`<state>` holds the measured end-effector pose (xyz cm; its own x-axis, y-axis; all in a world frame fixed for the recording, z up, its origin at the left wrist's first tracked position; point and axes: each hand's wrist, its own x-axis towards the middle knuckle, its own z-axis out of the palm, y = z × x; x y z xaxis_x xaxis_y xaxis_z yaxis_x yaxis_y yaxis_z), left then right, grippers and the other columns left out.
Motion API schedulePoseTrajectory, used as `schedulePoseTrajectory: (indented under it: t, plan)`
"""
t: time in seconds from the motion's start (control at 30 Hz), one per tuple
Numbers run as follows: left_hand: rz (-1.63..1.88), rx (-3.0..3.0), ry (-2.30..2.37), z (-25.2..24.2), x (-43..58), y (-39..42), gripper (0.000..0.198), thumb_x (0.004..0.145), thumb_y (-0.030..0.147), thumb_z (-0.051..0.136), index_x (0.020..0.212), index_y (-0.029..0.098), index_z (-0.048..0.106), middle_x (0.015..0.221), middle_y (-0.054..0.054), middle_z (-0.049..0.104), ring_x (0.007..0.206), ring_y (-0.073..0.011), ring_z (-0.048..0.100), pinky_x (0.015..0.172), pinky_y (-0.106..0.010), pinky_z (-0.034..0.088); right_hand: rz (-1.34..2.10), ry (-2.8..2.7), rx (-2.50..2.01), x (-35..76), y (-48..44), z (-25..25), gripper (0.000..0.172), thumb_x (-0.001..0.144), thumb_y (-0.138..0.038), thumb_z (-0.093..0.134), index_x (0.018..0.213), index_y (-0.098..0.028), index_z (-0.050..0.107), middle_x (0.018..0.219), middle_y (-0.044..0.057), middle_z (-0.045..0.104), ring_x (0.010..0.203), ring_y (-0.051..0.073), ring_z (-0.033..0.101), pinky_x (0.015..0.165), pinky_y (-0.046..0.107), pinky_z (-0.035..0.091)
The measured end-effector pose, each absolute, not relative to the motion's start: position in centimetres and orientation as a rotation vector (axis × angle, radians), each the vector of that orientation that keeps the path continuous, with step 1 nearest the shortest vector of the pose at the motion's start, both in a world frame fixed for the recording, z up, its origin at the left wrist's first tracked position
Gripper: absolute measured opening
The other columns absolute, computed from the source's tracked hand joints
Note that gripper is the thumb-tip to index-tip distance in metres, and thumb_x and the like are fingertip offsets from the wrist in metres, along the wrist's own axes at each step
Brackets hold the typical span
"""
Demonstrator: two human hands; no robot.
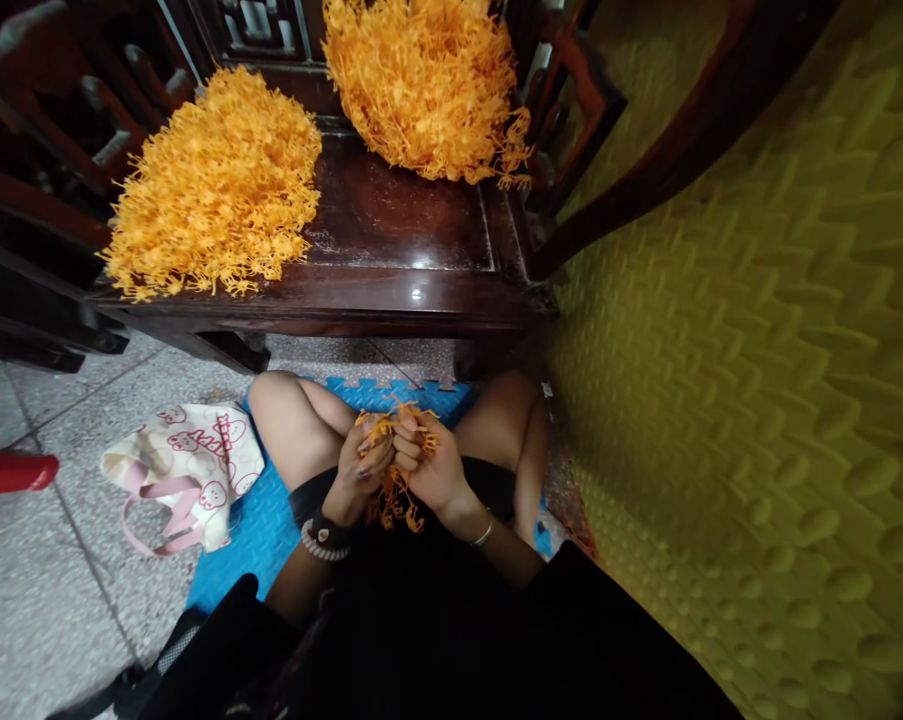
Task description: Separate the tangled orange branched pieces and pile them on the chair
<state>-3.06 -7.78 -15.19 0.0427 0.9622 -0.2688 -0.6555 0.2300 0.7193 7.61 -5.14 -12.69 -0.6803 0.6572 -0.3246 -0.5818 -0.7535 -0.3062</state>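
Observation:
In front of my lap, a small cluster of orange plastic pieces (pixel 395 498) with thin, leg-like prongs is held between both hands. My left hand (pixel 365 460) is closed around its left side, fingers curled inward. My right hand (pixel 432 465) pinches the cluster from the right, its knuckles close to the left hand. Some pieces stick up above the fingers and others dangle below them. What lies right between the fingertips is hidden. Two big heaps of similar orange pieces rest on the dark wooden bench: a left heap (pixel 218 190) and a right heap (pixel 428 90).
The bench (pixel 413 235) stands just beyond my crossed legs. Beneath me is a blue foam mat (pixel 230 570). A white cloth bag (pixel 196 460) with pink straps lies at the left, near a red object (pixel 12 474). A yellow-green textured wall (pixel 758 400) closes off the right.

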Motion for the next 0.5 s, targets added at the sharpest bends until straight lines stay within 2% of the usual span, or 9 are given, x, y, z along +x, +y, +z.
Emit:
schedulePoseTrajectory:
  t: [0.1,0.17,0.23,0.3,0.4,0.5]
  plan:
    - [1.359,0.449,0.827,-14.8,-3.2,-7.9,0.062,0.077,0.061,0.055,0.047,0.023,0.017,0.028,0.012,-0.001,0.022,-0.0038,0.000,0.024,-0.019,0.008,2.371,-0.224,-0.468,7.8,-5.2,-13.3,0.034,0.088,-0.027,0.043,0.057,-0.020,0.033,0.051,-0.008,0.019,0.042,0.008,0.004,0.033,0.015,0.018]
    - [1.478,0.423,0.847,-14.2,-3.1,-8.0,0.061,0.080,0.062,0.049,0.049,0.022,0.015,0.030,0.013,-0.007,0.024,-0.0034,-0.007,0.024,-0.020,0.005,2.247,-0.179,-0.435,8.1,-4.8,-13.6,0.037,0.088,-0.030,0.045,0.056,-0.020,0.029,0.050,-0.008,0.018,0.042,0.008,0.004,0.034,0.016,0.017]
    - [1.550,0.478,0.868,-13.6,-2.8,-8.1,0.060,0.081,0.064,0.045,0.050,0.022,0.015,0.029,0.012,-0.005,0.024,-0.0034,-0.006,0.025,-0.020,0.004,2.122,-0.184,-0.433,8.4,-4.2,-13.4,0.039,0.087,-0.031,0.048,0.057,-0.020,0.026,0.050,-0.008,0.016,0.043,0.009,0.004,0.034,0.016,0.018]
    - [1.504,0.600,0.869,-13.1,-2.3,-8.3,0.059,0.080,0.063,0.049,0.047,0.022,0.023,0.027,0.010,0.011,0.022,-0.0046,0.009,0.026,-0.021,0.013,2.108,-0.290,-0.458,8.7,-3.7,-12.6,0.036,0.086,-0.030,0.050,0.058,-0.021,0.029,0.051,-0.008,0.017,0.043,0.009,0.007,0.035,0.016,0.020]
    - [1.395,0.748,0.909,-12.9,-1.7,-8.6,0.048,0.081,0.056,0.056,0.052,0.019,0.048,0.036,0.003,0.043,0.029,-0.0086,0.036,0.033,-0.023,0.030,2.102,-0.520,-0.513,9.0,-3.4,-11.0,0.024,0.084,-0.033,0.051,0.065,-0.022,0.041,0.055,-0.006,0.022,0.045,0.010,0.019,0.036,0.017,0.025]
    - [1.437,0.832,1.052,-13.0,-1.8,-8.9,0.038,0.085,0.051,0.056,0.071,0.016,0.060,0.049,0.002,0.054,0.038,-0.0087,0.043,0.041,-0.023,0.034,1.986,-0.665,-0.553,9.3,-3.5,-10.1,0.018,0.082,-0.037,0.051,0.073,-0.021,0.052,0.061,-0.003,0.033,0.054,0.012,0.034,0.046,0.020,0.036]
